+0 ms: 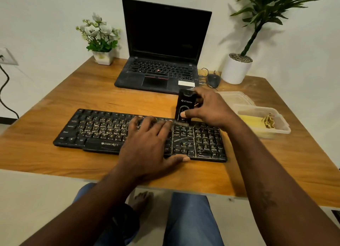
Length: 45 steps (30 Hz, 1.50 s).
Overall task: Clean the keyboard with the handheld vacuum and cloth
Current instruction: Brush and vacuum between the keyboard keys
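Looks like a home office setup: wooden desk (95, 91) against a plain wall, laptop (161, 48) at the back edge, potted plants (100, 37) in both back corners.

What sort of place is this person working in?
Most likely a home office or study corner: a wooden desk carries an open laptop, a mouse and a small pot of white flowers.

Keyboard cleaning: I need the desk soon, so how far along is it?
Nothing looks finished: pale dust lines the keys across the keyboard. In hand: the right hand holds the vacuum upright, brush on the top rows, while the left hand rests flat on the keys. Left: vacuuming the rest, then wiping; the yellow cloth lies unused in the clear box.
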Motion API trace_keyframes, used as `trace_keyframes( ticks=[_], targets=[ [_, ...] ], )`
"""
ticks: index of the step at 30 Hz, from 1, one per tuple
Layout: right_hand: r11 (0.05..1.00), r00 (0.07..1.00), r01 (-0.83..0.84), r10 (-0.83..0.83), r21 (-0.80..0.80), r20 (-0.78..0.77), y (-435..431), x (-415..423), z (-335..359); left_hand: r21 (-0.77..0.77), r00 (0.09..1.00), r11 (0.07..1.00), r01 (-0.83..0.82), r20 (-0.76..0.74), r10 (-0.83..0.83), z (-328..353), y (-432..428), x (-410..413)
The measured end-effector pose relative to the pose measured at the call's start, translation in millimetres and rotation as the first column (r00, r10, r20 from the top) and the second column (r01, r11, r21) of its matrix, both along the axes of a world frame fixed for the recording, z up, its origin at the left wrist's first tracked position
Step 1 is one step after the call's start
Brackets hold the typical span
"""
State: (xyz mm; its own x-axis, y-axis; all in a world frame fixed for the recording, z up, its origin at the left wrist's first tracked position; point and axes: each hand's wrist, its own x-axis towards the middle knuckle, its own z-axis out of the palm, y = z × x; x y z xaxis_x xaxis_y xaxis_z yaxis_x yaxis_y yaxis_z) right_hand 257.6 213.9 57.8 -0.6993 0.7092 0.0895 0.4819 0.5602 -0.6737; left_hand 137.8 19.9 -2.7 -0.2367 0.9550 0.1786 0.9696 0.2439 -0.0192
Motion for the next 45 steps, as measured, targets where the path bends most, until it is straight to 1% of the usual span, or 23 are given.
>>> trace_keyframes(
  ticks=[1, 3, 4, 5, 7, 8, 9, 10, 12, 13, 17, 19, 22, 23, 25, 27, 30, 32, 35, 40, 43, 45],
  targets=[
    [0.999, 1.0, 0.008, -0.009, 0.045, 0.02, 2.9, -2.3, -1.7, 0.008, 1.0, 1.0, -0.007, 0.008, 0.007, -0.4, -0.4, 0.2],
    [0.986, 0.997, 0.073, -0.075, 0.149, 0.005, 8.7, -4.8, -1.9, 0.013, 1.0, 1.0, -0.019, 0.005, 0.019, -1.3, -0.5, 0.4],
    [0.988, 0.997, 0.082, -0.081, 0.133, -0.02, 10.8, -4.3, -2.2, 0.014, 1.0, 1.0, -0.023, 0.002, 0.023, -1.4, -0.8, 0.6],
    [0.997, 0.997, 0.056, -0.053, 0.061, -0.061, 11.7, -3.2, -3.6, 0.017, 1.0, 1.0, -0.025, 0.002, 0.025, -1.3, -0.5, 0.9],
    [0.991, 0.991, -0.063, 0.048, -0.117, -0.126, 10.7, -1.2, -9.1, 0.027, 1.0, 0.999, -0.026, 0.005, 0.026, -0.8, 0.3, 1.3],
    [0.988, 0.989, -0.093, 0.078, -0.123, -0.124, 9.8, -1.8, -14.2, 0.03, 1.0, 0.999, -0.028, 0.007, 0.028, -0.8, 0.4, 1.5],
    [0.992, 0.99, -0.097, 0.087, -0.085, -0.107, 8.7, -3.3, -18.5, 0.035, 1.0, 0.999, -0.029, 0.008, 0.029, -0.5, 0.3, 1.5],
    [0.997, 0.992, -0.076, 0.073, -0.027, -0.107, 7.6, -5.0, -22.3, 0.035, 0.999, 0.999, -0.031, 0.011, 0.031, -0.6, 0.0, 1.8],
    [0.997, 0.988, 0.008, 0.004, 0.078, -0.152, 7.1, -6.8, -24.0, 0.042, 0.999, 0.998, -0.038, 0.018, 0.037, -2.1, 0.3, 1.8],
    [0.996, 0.984, 0.02, -0.005, 0.084, -0.176, 7.8, -6.4, -24.2, 0.049, 0.999, 0.998, -0.043, 0.024, 0.042, -2.5, 0.2, 1.8],
    [0.993, 0.978, -0.105, 0.094, -0.049, -0.185, 8.1, 1.6, -27.9, 0.05, 0.998, 0.997, -0.054, 0.034, 0.052, -1.7, 0.6, 2.1],
    [0.995, 0.98, -0.093, 0.086, -0.031, -0.177, 8.4, 3.1, -30.8, 0.05, 0.998, 0.997, -0.057, 0.041, 0.055, -1.2, 0.0, 1.0],
    [0.999, 0.978, -0.021, 0.028, 0.035, -0.207, 15.8, 7.8, -27.6, 0.059, 0.997, 0.997, -0.057, 0.047, 0.054, -2.7, 0.8, 1.1],
    [0.999, 0.976, -0.039, 0.042, 0.02, -0.214, 18.0, 9.3, -27.7, 0.061, 0.997, 0.996, -0.057, 0.047, 0.055, -3.0, 1.0, 1.2],
    [0.991, 0.972, -0.127, 0.118, -0.034, -0.204, 16.6, 9.8, -29.7, 0.069, 0.997, 0.996, -0.056, 0.049, 0.053, -3.5, 1.1, 1.0],
    [0.985, 0.969, -0.172, 0.164, -0.027, -0.186, 13.1, 7.9, -32.4, 0.065, 0.997, 0.996, -0.06, 0.044, 0.057, -3.3, 1.1, 1.1],
    [0.995, 0.97, -0.094, 0.102, 0.045, -0.22, 15.2, 6.8, -30.6, 0.061, 0.997, 0.996, -0.06, 0.043, 0.058, -2.1, 0.9, 1.7],
    [0.994, 0.966, -0.105, 0.106, 0.017, -0.234, 17.3, 8.7, -32.4, 0.052, 0.998, 0.997, -0.062, 0.035, 0.06, -2.1, 0.6, 1.3],
    [0.983, 0.959, -0.178, 0.165, -0.036, -0.229, 14.9, 8.1, -37.9, 0.069, 0.998, 0.996, -0.054, 0.039, 0.051, -2.9, 0.1, 0.7],
    [0.996, 0.962, -0.086, 0.087, 0.017, -0.259, 17.4, 4.4, -36.2, 0.062, 0.998, 0.997, -0.053, 0.034, 0.051, -4.5, -0.5, -0.6],
    [0.989, 0.957, -0.126, 0.101, -0.076, -0.271, 18.6, 4.5, -41.6, 0.06, 0.998, 0.997, -0.051, 0.039, 0.048, -3.1, -1.2, -0.5],
    [0.99, 0.958, -0.119, 0.095, -0.077, -0.271, 19.3, 5.6, -41.4, 0.052, 0.998, 0.997, -0.049, 0.037, 0.047, -3.5, -0.6, -0.8]
  ],
)
